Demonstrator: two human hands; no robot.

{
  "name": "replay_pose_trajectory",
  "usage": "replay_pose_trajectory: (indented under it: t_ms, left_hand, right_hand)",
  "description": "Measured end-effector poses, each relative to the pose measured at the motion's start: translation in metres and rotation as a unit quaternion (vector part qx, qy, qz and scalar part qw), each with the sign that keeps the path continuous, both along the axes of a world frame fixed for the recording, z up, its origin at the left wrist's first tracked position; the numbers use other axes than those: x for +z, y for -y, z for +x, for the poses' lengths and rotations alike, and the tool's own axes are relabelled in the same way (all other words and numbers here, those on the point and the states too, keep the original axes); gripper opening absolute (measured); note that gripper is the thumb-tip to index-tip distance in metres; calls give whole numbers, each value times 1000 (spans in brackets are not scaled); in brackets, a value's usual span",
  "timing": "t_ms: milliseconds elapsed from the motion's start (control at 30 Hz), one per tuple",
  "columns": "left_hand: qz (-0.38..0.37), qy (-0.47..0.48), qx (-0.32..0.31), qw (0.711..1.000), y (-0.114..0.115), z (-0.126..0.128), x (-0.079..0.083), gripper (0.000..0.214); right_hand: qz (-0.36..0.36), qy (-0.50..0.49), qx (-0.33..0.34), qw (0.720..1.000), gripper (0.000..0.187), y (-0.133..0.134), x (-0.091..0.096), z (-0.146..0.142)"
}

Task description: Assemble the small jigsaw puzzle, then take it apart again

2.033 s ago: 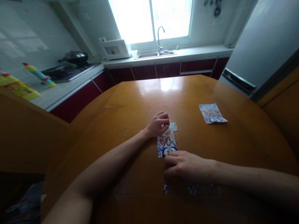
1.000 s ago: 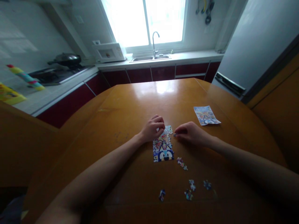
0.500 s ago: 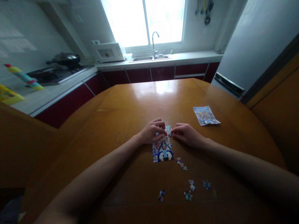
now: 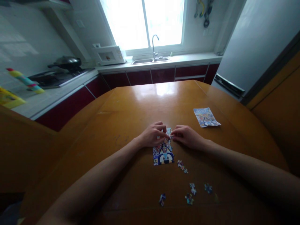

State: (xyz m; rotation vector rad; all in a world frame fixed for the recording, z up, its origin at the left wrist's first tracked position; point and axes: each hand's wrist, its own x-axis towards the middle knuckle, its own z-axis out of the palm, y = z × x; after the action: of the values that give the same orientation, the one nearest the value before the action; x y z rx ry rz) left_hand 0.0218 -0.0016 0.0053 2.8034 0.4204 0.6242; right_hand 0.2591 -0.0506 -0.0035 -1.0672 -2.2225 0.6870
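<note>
A partly joined jigsaw puzzle [image 4: 166,157] lies flat on the table in front of me, a blue dog face on its near end. Over its left side rests my left hand [image 4: 154,134], its forefinger stretched onto the puzzle and the other fingers loosely bent apart. At the right edge, my right hand [image 4: 186,136] pinches a small puzzle piece [image 4: 172,136] between thumb and fingertips, against the joined part. The fingers partly hide the puzzle's upper middle.
Several loose pieces lie nearer me: a joined strip [image 4: 182,167], a dark piece [image 4: 162,199], a pale piece [image 4: 192,188], a greenish piece [image 4: 189,199] and a bluish piece [image 4: 208,188]. A creased picture sheet [image 4: 206,117] sits at the right of the wooden table [image 4: 131,109].
My left forefinger has straightened and shifted slightly right, towards the puzzle's edge. My right hand stays almost in place at that edge. The whole view has shifted a little.
</note>
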Motion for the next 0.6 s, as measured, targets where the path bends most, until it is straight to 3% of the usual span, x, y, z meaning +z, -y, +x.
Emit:
replay_pose_trajectory:
  t_ms: [167,600]
  left_hand:
    - [10,-2,5,1000,1,1,1,22]
    - [28,-11,13,999,4,2,1,26]
  right_hand:
    - [24,-10,-23,999,20,-5,0,9]
    - [54,53,20,997,29,0,0,7]
